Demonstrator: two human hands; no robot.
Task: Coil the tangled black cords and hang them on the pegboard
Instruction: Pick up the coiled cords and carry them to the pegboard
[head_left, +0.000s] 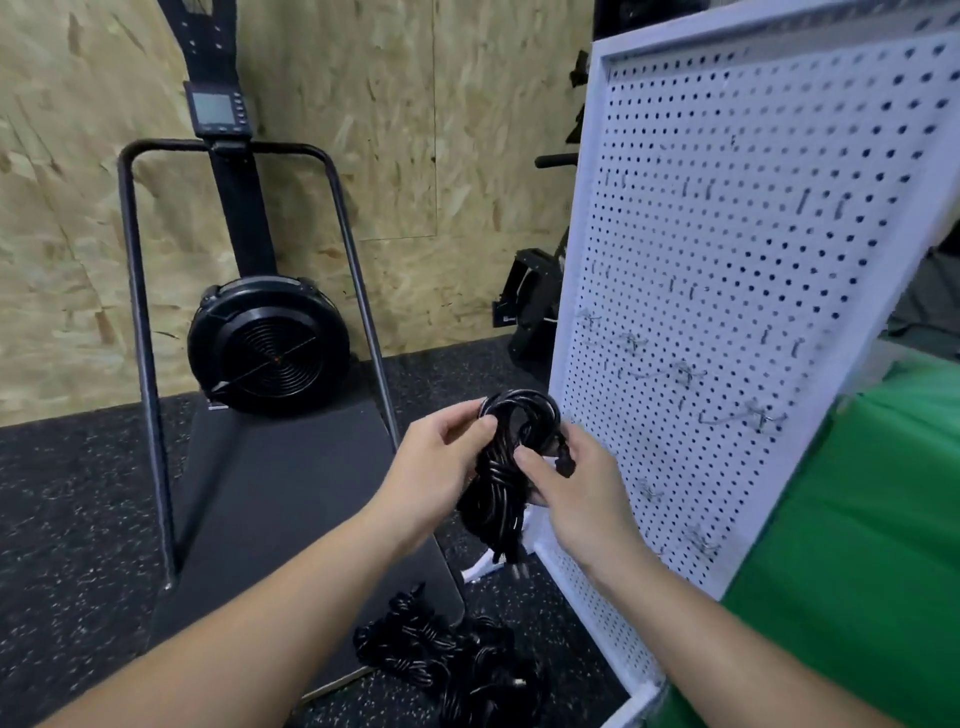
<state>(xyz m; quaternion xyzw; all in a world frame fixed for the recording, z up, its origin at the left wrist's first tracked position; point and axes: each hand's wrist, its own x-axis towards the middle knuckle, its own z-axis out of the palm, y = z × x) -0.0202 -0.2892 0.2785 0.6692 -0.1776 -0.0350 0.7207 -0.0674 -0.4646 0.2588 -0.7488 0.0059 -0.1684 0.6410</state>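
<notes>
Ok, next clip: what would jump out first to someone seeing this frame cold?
Dead centre, the left hand and right hand both grip a coiled bundle of black cord, held up in front of the camera. Just right of it stands a tall white perforated pegboard with small metal hooks, all bare. On the speckled floor below lies a pile of more black cords.

This looks like a home gym or small training room, roughly fitted out. The walls (363, 130) are bare chipboard panels, and the floor (62, 519) is black speckled rubber matting of the gym sort. An exercise machine (249, 291) stands against the wall, with a fan wheel, a steel frame and a small monitor on its post. More black equipment (530, 306) sits in the corner behind the white pegboard (753, 260).
</notes>
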